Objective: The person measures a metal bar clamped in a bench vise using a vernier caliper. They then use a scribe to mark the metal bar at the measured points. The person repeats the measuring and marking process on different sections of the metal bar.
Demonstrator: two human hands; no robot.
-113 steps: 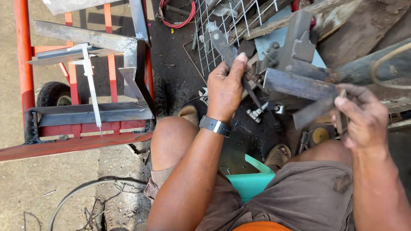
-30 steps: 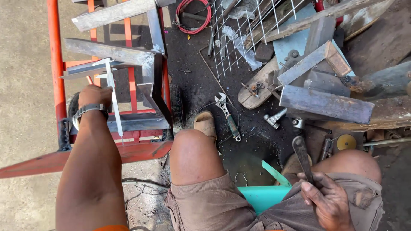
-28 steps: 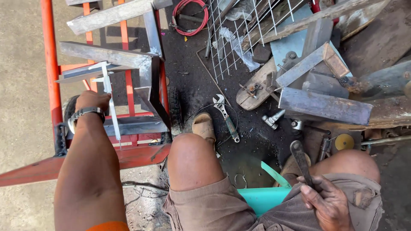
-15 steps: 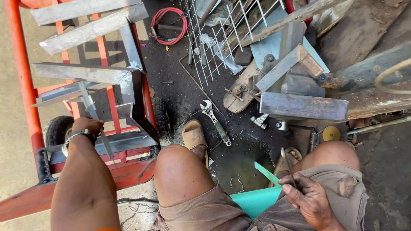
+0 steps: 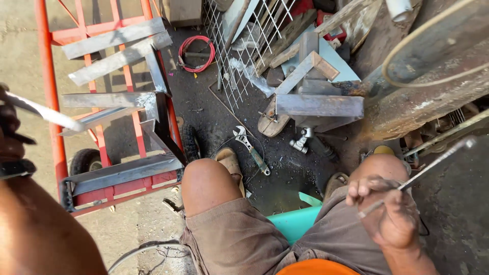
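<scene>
Right hand [image 5: 389, 216] at 5 o'clock, clenched round a thin metal rod [image 5: 433, 163] that slants up toward 2 o'clock, held near one end, likely so the long part swings free above the knee. Left hand [image 5: 9, 132] at 9 o'clock, mostly out of frame, apparently gripping a flat pale metal strip [image 5: 48, 113] pointing toward the red cart [image 5: 48, 86], though exact grip cannot be told. Farther off, wrench [image 5: 251, 149] on dark ground at centre, steel angle pieces [image 5: 318, 104] at 1 o'clock, wire mesh [image 5: 244, 46] at 12 o'clock.
</scene>
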